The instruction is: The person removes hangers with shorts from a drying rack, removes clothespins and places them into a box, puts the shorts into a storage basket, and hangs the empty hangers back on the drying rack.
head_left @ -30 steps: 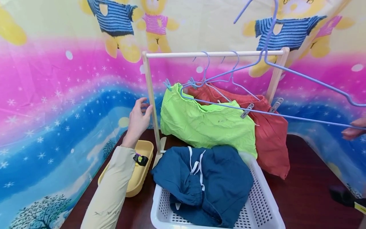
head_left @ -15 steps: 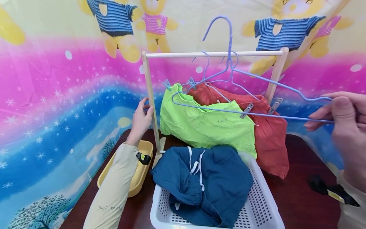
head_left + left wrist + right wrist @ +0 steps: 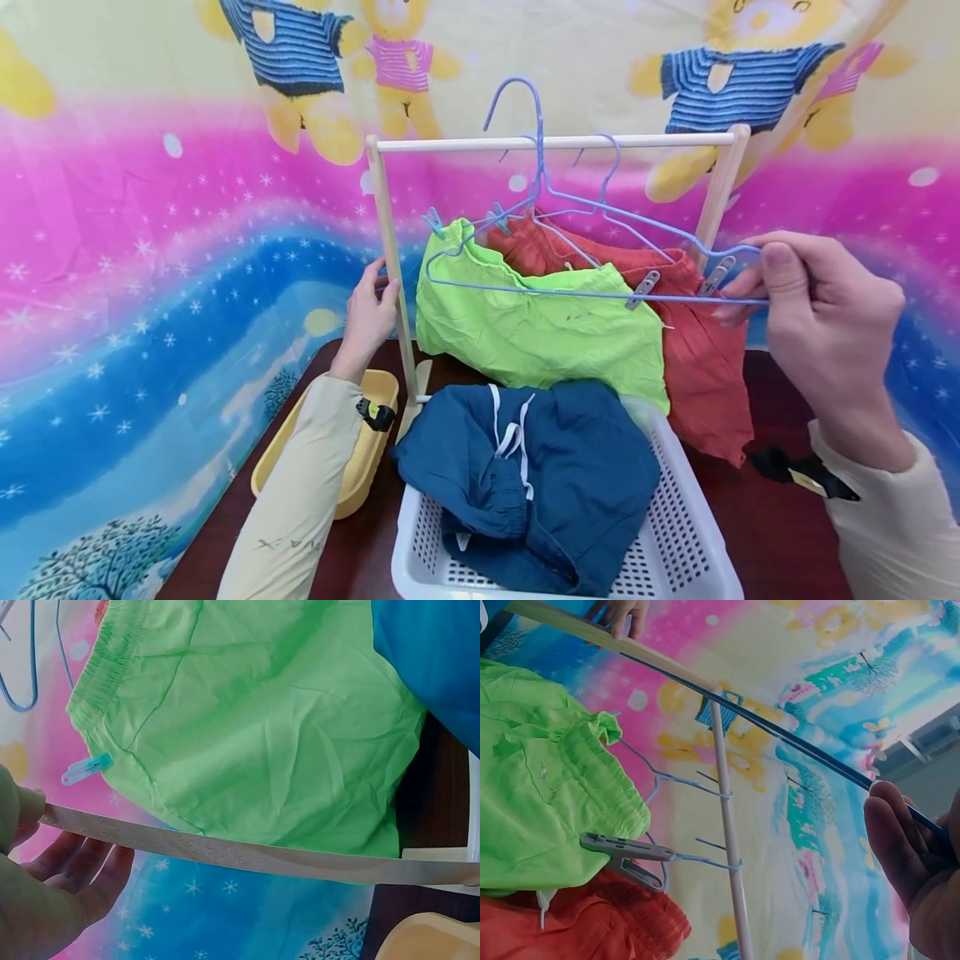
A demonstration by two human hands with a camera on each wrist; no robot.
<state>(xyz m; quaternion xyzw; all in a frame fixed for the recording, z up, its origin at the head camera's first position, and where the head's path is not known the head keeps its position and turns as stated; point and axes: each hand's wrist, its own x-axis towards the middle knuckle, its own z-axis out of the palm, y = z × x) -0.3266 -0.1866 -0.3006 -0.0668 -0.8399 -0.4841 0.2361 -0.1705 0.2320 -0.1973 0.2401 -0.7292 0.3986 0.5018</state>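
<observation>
My right hand grips the right end of a blue wire hanger, which carries no garment and is held up in front of the rack. My left hand holds the left wooden post of the clothes rack, thumb on one side and fingers on the other. On the rack's white rail hang lime green shorts and, behind them, red shorts. Grey clothespins and light blue clothespins fasten them to their hangers. The held hanger overlaps the green shorts in the head view.
A white perforated basket stands in front of the rack, with dark blue shorts with a white drawstring lying in it. Left of it is a yellow tray, partly behind my left sleeve. A printed cloth covers the wall behind the dark table.
My right hand has come in from the right edge with the hanger, moving left; the hanger's hook is now lower and overlaps the rail. My left hand stays at the post.
</observation>
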